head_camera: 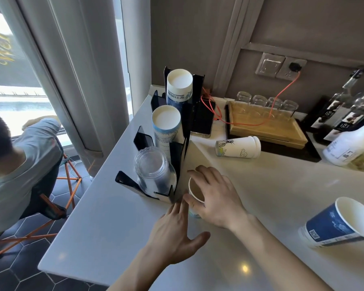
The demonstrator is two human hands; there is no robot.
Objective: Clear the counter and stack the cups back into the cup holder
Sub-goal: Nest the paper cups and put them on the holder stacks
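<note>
A black tiered cup holder (178,156) stands near the counter's left edge. It carries a stack of clear plastic cups (152,173) in front, a white-blue paper stack (166,127) in the middle and a taller blue stack (179,87) behind. Just right of the holder's base, my right hand (215,196) is closed around a small paper cup (194,191) with its mouth facing me. My left hand (174,229) hovers open just below it, fingers spread. A white printed cup (237,147) lies on its side farther back. A blue cup (340,222) lies tipped at the right.
A wooden tray (267,129) with several upturned glasses sits at the back, an orange cable (282,97) running across it to a wall socket. A phone (204,120) lies behind the holder. Bottles (349,143) crowd the right. A seated person (19,156) is left, below the counter edge.
</note>
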